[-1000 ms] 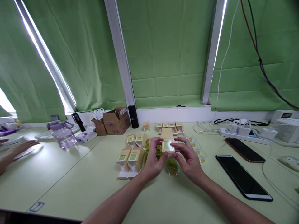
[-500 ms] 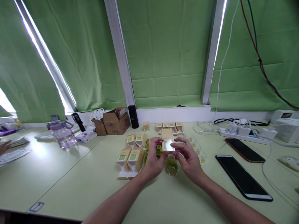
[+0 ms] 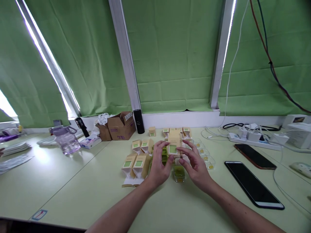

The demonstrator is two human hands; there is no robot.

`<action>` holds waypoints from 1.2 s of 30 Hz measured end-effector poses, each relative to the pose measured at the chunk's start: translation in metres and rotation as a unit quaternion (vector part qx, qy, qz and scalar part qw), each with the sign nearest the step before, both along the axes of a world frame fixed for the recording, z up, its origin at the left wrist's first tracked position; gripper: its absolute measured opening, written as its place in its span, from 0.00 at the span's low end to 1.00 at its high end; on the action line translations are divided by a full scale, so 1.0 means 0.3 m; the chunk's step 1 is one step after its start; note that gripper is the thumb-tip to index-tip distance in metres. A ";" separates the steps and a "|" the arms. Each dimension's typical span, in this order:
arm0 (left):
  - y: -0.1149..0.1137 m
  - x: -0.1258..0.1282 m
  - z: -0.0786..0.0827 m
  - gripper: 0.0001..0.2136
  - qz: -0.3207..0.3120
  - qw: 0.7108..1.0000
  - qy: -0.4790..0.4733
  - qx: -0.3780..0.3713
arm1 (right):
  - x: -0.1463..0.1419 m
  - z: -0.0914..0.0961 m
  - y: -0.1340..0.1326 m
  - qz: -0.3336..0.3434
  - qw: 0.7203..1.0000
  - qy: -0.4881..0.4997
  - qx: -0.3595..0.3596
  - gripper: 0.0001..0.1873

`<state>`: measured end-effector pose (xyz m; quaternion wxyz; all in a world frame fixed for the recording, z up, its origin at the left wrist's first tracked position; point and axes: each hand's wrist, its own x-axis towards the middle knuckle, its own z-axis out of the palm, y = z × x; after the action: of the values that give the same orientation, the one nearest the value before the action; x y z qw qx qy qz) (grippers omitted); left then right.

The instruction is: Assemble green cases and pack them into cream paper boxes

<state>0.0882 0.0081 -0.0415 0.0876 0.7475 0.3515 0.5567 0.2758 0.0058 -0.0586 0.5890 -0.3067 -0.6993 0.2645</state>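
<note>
A small tan carton (image 3: 174,139) with a green label is held upright between my two hands. My left hand (image 3: 159,165) grips its left side, fingers bent and thumb low. At its right side is my right hand (image 3: 196,166), fingers curved and a fingertip touching the front by the label. Just below sits a small clear square jar (image 3: 179,174) with green contents. More green jars (image 3: 164,151) show partly behind my left hand. To the left, several tan cartons (image 3: 141,163) stand with white flaps spread on the table.
Behind my right hand are clear containers with yellow spots (image 3: 206,158). More small cartons (image 3: 187,132) stand at the back. Two phones (image 3: 254,184) and a power strip (image 3: 255,141) lie right. A purple water bottle (image 3: 66,140), brown box (image 3: 121,127) and black cylinder (image 3: 138,121) stand left.
The carton has tilted and dropped slightly, so its label no longer glares. The fingers of my right hand have spread a little. At the far left, another person's hand has mostly left the view.
</note>
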 end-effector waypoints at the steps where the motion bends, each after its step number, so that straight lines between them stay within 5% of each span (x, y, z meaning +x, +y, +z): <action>1: -0.002 0.000 0.002 0.17 0.011 1.000 0.009 0.003 | -0.001 0.000 -0.003 -0.003 1.000 -0.010 0.002 0.18; 9: 0.000 0.001 -0.018 0.22 0.036 0.999 0.030 0.010 | 0.002 -0.014 -0.017 -0.024 0.997 -0.073 0.024 0.24; 17: 0.021 -0.002 -0.003 0.19 0.012 0.994 -0.075 -0.079 | 0.012 0.012 -0.026 0.013 0.990 -0.107 0.086 0.31; 21: 0.028 -0.004 -0.010 0.27 0.021 0.989 -0.109 -0.101 | 0.014 0.003 -0.030 0.040 0.986 -0.133 0.091 0.32; 29: 0.030 -0.025 0.030 0.25 -0.006 0.974 -0.156 -0.162 | 0.037 0.045 -0.026 -0.022 0.978 -0.150 0.143 0.14; 32: 0.040 -0.043 0.044 0.24 -0.011 0.971 -0.162 -0.175 | 0.052 0.078 -0.027 -0.059 0.946 -0.280 0.150 0.06; 36: 0.048 -0.061 0.046 0.23 -0.005 0.973 -0.150 -0.174 | 0.055 0.099 -0.036 -0.057 0.890 -0.436 0.122 0.15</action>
<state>0.0699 0.0226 -0.0276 0.2709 0.6304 0.4224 0.5923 0.2923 -0.0049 -0.0290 0.2713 -0.3557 -0.8942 -0.0176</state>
